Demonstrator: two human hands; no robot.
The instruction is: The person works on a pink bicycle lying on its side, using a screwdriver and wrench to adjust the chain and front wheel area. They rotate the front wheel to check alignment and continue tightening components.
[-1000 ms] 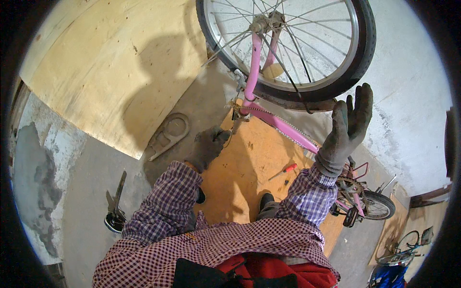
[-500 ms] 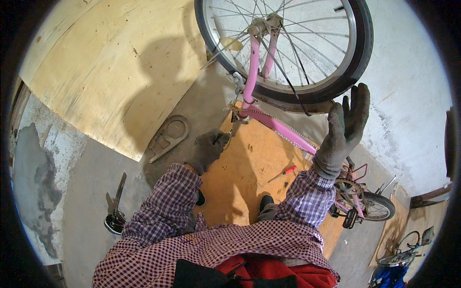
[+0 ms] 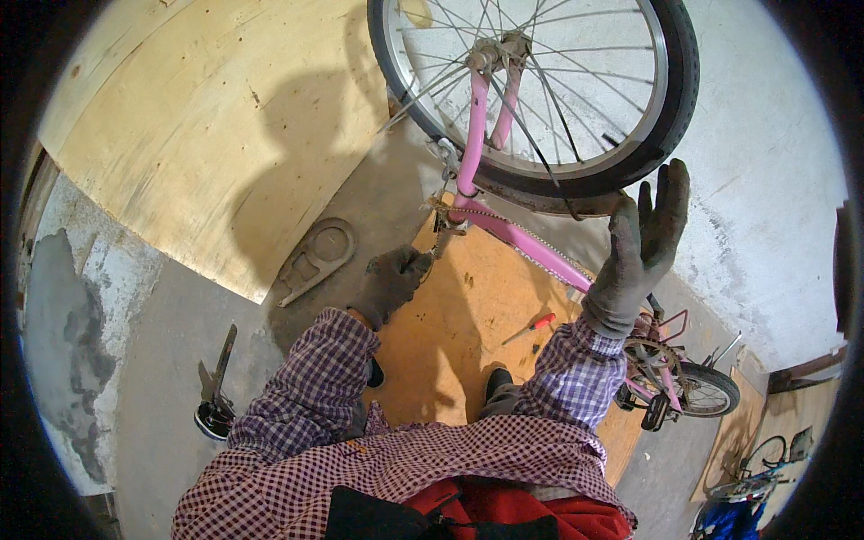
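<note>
A pink bicycle frame [image 3: 531, 247] lies upside down before me, its wheel [image 3: 681, 90] with the black tyre raised at the top. My left hand [image 3: 393, 277], in a dark grey glove, is closed around the hanging end of a rusty bicycle chain [image 3: 437, 241]. From there the chain runs along the pink tube toward the right. My right hand [image 3: 643, 247], also gloved, is held up beside the tyre's lower right edge with its fingers stretched out. Whether it touches the tyre I cannot tell.
A red-handled screwdriver [image 3: 531, 328] lies on an orange board [image 3: 432, 360] at my feet. A chain guard [image 3: 319, 259] and a seat post with its fitting [image 3: 216, 396] lie on the floor at left. Plywood [image 3: 198, 126] leans behind. Another wheel [image 3: 711, 389] stands at right.
The raised wheel has turned clockwise: its valve went from the upper right down to the lower right, and the yellowish reflector rose. My hands have hardly moved.
</note>
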